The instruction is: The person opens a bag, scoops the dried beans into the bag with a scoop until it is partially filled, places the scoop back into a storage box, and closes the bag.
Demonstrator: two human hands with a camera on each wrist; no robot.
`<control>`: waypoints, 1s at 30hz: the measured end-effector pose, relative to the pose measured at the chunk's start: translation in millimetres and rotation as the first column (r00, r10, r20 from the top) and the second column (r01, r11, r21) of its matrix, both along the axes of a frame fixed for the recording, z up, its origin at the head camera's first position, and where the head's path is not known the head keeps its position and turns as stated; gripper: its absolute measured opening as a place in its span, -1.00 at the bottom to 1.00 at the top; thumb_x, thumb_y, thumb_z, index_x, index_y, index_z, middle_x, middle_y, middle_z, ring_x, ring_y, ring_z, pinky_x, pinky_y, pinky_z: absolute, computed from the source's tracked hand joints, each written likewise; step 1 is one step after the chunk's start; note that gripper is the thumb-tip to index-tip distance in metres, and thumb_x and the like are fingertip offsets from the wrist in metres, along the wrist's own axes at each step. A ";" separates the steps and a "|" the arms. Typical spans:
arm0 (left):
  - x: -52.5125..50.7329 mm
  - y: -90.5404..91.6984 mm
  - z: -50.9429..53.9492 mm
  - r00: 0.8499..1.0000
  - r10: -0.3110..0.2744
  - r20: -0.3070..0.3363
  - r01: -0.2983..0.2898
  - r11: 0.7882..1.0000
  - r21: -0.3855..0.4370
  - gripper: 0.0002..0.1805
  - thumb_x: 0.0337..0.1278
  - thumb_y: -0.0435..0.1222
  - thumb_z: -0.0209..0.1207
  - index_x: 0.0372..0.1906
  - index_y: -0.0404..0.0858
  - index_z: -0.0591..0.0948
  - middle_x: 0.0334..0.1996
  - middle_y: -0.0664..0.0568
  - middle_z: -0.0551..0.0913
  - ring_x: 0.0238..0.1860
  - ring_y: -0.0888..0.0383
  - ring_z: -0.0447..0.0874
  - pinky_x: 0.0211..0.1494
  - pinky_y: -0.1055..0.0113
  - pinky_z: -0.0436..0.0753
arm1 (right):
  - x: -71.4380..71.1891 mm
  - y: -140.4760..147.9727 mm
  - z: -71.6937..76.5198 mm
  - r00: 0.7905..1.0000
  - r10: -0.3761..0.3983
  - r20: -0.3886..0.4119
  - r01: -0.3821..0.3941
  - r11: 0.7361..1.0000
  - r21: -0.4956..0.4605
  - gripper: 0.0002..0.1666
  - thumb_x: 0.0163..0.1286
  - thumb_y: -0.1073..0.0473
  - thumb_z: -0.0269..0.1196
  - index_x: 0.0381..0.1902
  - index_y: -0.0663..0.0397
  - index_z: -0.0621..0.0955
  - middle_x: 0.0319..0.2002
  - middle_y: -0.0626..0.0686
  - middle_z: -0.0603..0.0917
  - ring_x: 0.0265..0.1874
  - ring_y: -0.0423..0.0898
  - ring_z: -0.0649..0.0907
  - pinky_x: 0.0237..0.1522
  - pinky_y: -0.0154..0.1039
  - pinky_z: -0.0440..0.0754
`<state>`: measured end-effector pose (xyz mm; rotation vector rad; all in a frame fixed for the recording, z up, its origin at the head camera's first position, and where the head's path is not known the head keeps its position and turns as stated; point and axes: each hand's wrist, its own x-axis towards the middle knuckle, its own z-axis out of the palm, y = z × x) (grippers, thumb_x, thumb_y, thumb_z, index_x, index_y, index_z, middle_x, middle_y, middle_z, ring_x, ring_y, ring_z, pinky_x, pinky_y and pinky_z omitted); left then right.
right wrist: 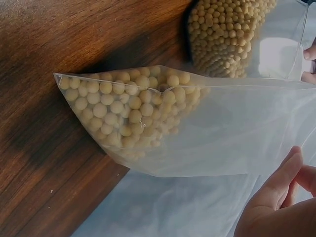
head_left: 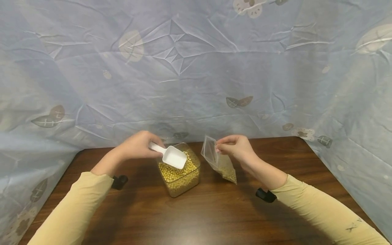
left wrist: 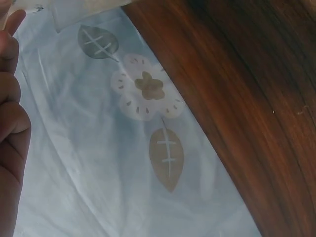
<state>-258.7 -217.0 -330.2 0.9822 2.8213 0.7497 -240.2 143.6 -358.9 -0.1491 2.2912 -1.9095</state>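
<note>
My left hand (head_left: 139,146) grips the handle of a white scoop (head_left: 174,157), which looks empty and is held over a clear square container (head_left: 183,185). Yellow soybeans (head_left: 173,173) fill much of that container. To its right, my right hand (head_left: 237,148) pinches the upper edge of a clear plastic bag (head_left: 211,151) between thumb and fingers. The bag's mouth gapes toward the scoop side. In the right wrist view, soybeans (right wrist: 118,106) are gathered in the bag's lower corner. Only curled fingers (left wrist: 10,98) of the left hand show in the left wrist view.
A brown wooden table (head_left: 196,217) lies under the container. Its back edge meets a pale blue cloth (head_left: 190,85) with leaf and flower prints, which also hangs at both sides. Black wrist mounts (head_left: 265,195) sit at both cuffs.
</note>
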 end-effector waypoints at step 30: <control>-1.3 28.1 -7.4 0.991 -0.119 -0.068 0.098 0.961 -0.260 -0.87 0.02 -0.21 0.50 -0.27 -0.07 0.87 -0.33 0.15 0.85 -0.32 0.23 0.72 -0.16 0.21 0.72 | 0.5 -1.0 0.1 1.000 0.008 0.001 -0.008 1.000 0.018 -0.71 0.43 0.37 0.33 0.01 0.52 0.71 -0.30 -0.06 0.86 -0.35 -0.28 0.82 -0.07 -0.31 0.81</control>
